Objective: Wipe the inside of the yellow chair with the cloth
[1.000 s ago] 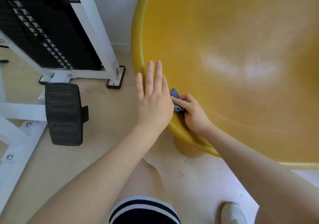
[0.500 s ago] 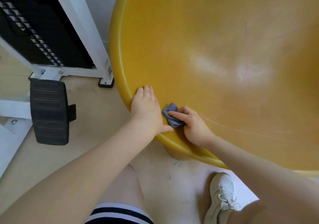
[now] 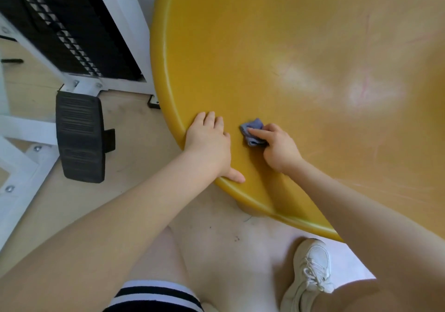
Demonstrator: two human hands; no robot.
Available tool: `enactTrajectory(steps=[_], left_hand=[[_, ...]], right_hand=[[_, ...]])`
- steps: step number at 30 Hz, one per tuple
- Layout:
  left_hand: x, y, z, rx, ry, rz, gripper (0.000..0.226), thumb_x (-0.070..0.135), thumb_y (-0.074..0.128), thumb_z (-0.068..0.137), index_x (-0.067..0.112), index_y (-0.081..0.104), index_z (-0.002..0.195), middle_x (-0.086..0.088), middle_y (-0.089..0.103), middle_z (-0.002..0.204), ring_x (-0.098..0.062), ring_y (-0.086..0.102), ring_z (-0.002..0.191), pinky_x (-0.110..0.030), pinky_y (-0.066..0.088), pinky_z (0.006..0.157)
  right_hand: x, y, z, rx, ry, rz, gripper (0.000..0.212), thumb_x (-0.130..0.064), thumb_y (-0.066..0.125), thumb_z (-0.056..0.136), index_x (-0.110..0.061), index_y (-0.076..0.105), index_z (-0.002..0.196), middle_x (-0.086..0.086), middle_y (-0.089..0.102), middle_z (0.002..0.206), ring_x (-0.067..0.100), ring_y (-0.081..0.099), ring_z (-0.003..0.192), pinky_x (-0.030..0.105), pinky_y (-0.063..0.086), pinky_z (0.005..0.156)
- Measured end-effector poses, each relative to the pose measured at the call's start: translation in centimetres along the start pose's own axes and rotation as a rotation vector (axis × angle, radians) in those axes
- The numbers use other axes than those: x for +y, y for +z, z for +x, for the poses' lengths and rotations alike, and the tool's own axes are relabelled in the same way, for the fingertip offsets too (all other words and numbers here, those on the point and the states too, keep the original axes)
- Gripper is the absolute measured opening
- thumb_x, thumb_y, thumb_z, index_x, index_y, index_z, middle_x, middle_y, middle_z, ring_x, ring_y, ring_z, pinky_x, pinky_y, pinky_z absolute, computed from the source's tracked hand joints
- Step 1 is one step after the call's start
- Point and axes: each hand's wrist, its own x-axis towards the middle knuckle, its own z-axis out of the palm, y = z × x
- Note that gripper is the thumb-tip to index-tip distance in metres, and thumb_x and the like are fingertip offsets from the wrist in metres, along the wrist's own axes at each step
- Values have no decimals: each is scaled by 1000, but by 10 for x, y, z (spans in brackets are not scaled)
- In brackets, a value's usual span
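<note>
Hands at near-left rim of yellow chair [image 3: 277, 47], wipe looks barely started.
Left hand [image 3: 209, 143] flat and spread on the rim, bracing, holding nothing. Right hand [image 3: 277, 146] pinches the bunched blue cloth [image 3: 251, 131] against the inner surface just inside the rim. Pale smudges and pink marks deeper in look untouched; most of the bowl left.

Bright, soft daylight; pale glare patches on the yellow chair [image 3: 289, 47]; wide-angle edge distortion.
</note>
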Motion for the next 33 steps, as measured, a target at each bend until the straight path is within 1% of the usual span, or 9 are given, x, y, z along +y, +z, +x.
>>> enactTrajectory(steps=[5,9,12,16,20,24,27,30,33], left_hand=[[6,4,-2,30,-6,-15,119,90,33,65,11,8,150,-15,-5,157,-33,-5,144,-44,-2,116],[11,5,-3,41,-19,-4,126,92,32,61,6,6,150,-18,-3,157,-35,-3,144,-47,-2,115],[13,6,-3,42,-18,1,127,92,32,61,4,7,149,-18,-2,156,-36,-1,144,-49,-2,115],[12,7,-3,50,4,4,128,93,29,60,4,7,149,-17,-1,157,-35,-2,144,-50,-2,115],[14,10,-3,37,1,6,135,96,27,54,4,2,149,-18,-5,156,-36,-5,144,-53,-6,113],[14,10,-4,50,23,2,139,97,31,50,3,4,149,-19,-3,156,-35,-3,144,-55,-6,112],[14,12,-4,60,64,-15,133,95,33,54,6,8,149,-15,-1,157,-32,-3,144,-54,-4,113],[18,13,-4,81,137,-64,120,90,38,61,15,10,150,-9,4,158,-32,-1,144,-49,1,115],[26,14,-3,146,175,-123,107,85,34,69,19,14,150,-9,21,154,-29,16,141,-42,12,114]], right_hand=[[-14,-1,-65,-124,-253,187,67,-1,28,63,-16,62,119,4,46,98,33,50,91,27,34,82],[17,-1,-47,-103,-425,-48,57,-8,28,77,-20,59,123,17,54,101,31,47,75,32,36,76],[46,-4,-9,38,-269,-237,56,-5,30,80,-24,55,127,20,54,115,36,49,81,40,46,80],[42,-9,11,19,8,-172,58,2,37,86,-28,44,135,12,42,128,35,42,104,34,33,93],[1,-11,-34,-178,-143,111,56,7,37,79,-13,53,129,16,48,116,33,47,108,25,32,90],[-30,-6,-78,-97,-205,202,62,-10,35,67,-17,58,124,9,50,102,30,51,94,34,41,85],[-26,-1,-79,-98,-194,251,57,-9,37,70,-19,61,121,2,45,95,26,49,86,27,37,77],[6,4,-68,-33,-196,109,55,-6,37,73,-18,61,121,12,52,98,31,50,83,26,37,78],[52,-2,-55,61,-60,-181,58,-10,31,78,-24,52,130,18,50,114,36,46,90,41,44,84]])
